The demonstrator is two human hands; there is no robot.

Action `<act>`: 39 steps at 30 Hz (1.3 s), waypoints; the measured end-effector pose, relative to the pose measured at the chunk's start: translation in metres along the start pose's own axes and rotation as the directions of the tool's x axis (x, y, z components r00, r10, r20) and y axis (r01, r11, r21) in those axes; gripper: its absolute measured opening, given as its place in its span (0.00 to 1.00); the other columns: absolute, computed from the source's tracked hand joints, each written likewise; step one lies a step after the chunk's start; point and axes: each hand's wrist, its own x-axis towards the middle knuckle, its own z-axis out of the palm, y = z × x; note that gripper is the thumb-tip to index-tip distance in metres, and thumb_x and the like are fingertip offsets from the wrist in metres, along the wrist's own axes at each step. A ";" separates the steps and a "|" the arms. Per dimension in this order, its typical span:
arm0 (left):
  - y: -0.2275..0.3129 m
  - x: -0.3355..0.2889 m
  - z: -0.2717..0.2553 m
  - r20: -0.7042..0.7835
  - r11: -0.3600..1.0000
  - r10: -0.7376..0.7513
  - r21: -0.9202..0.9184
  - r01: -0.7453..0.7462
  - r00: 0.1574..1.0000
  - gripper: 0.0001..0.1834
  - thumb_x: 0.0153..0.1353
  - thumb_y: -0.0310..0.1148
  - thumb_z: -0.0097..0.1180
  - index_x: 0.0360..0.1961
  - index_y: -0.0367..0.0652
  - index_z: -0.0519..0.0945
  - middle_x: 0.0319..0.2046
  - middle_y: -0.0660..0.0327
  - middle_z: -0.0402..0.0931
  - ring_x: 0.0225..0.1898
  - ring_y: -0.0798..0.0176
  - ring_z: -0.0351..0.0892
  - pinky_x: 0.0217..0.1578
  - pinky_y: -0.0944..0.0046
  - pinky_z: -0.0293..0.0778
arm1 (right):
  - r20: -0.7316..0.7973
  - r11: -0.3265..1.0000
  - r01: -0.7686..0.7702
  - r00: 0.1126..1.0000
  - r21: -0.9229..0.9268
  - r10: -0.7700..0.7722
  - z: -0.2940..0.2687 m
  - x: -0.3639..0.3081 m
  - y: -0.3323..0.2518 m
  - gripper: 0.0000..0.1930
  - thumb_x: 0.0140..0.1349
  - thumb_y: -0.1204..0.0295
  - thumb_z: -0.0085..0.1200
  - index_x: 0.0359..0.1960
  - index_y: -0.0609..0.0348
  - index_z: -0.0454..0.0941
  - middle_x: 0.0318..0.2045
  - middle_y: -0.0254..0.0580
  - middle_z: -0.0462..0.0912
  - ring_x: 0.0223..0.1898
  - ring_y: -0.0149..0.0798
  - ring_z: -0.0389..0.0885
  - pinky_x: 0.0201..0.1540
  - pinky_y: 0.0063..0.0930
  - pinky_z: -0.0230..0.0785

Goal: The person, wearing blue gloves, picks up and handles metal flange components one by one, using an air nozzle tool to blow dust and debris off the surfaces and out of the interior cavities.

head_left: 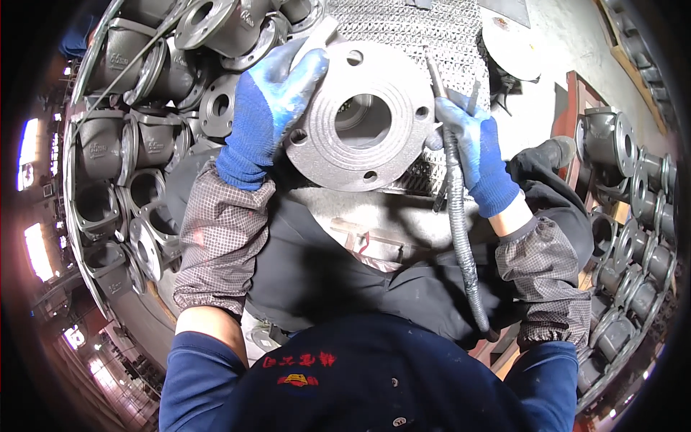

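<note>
A grey cast-metal valve body (414,93) stands in front of me, its round flange facing up, with a wide centre bore and several bolt holes. My left hand (277,97), in a blue glove, grips the flange's left edge with the thumb along the rim. At the flange's right side my right hand (464,126), gloved too, is closed around a slim hand tool (436,75) with a narrow shank pointing away from me. A ribbed grey hose (461,223) runs from that hand down over my right thigh. The tool's tip appears apart from the flange.
Under the casting lies a metal surface with a bumpy, mesh-like pattern (389,21). Several grey valve castings (101,147) are stacked at the left, and more castings (612,144) line the right. A round white disc (511,47) sits at the far right, near a reddish beam (568,115).
</note>
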 end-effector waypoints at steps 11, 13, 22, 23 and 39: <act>-0.044 0.014 -0.027 -0.006 0.893 0.357 0.294 -0.340 0.934 0.20 0.62 0.39 0.52 0.45 0.29 0.77 0.35 0.53 0.80 0.36 0.69 0.78 0.36 0.70 0.74 | -0.025 0.988 0.079 0.996 -0.132 -0.083 0.002 0.005 -0.014 0.19 0.60 0.69 0.50 0.48 0.74 0.71 0.29 0.43 0.80 0.21 0.29 0.75 0.24 0.17 0.69; -0.045 0.013 -0.031 0.143 0.713 0.554 0.427 -0.555 0.820 0.22 0.61 0.38 0.53 0.49 0.30 0.73 0.40 0.47 0.78 0.39 0.59 0.79 0.40 0.65 0.75 | -0.039 0.981 0.138 0.989 -0.136 -0.144 -0.006 0.008 -0.021 0.19 0.62 0.69 0.49 0.48 0.74 0.69 0.31 0.46 0.81 0.23 0.30 0.77 0.25 0.17 0.70; -0.030 -0.007 -0.011 0.293 0.638 0.631 0.329 -0.696 0.718 0.20 0.62 0.25 0.45 0.56 0.37 0.69 0.51 0.43 0.70 0.49 0.45 0.75 0.50 0.58 0.71 | 0.077 0.997 0.068 0.995 0.021 -0.070 0.015 -0.015 -0.034 0.17 0.61 0.72 0.50 0.49 0.69 0.71 0.29 0.46 0.81 0.19 0.26 0.74 0.20 0.18 0.68; -0.030 -0.007 -0.010 0.309 0.670 0.617 0.277 -0.689 0.724 0.20 0.63 0.26 0.44 0.57 0.37 0.68 0.51 0.43 0.71 0.48 0.46 0.75 0.50 0.58 0.71 | 0.069 0.999 0.045 0.997 -0.012 -0.044 0.021 -0.018 -0.035 0.17 0.61 0.72 0.50 0.50 0.69 0.71 0.30 0.45 0.81 0.20 0.26 0.74 0.20 0.17 0.68; -0.068 0.000 0.003 0.103 0.990 -0.117 -0.066 0.124 0.988 0.19 0.69 0.33 0.36 0.54 0.33 0.70 0.49 0.53 0.73 0.46 0.64 0.76 0.49 0.66 0.72 | -0.245 0.993 0.084 0.964 -0.089 -0.103 -0.063 0.017 0.043 0.17 0.63 0.71 0.47 0.50 0.70 0.72 0.37 0.43 0.80 0.36 0.30 0.76 0.41 0.23 0.69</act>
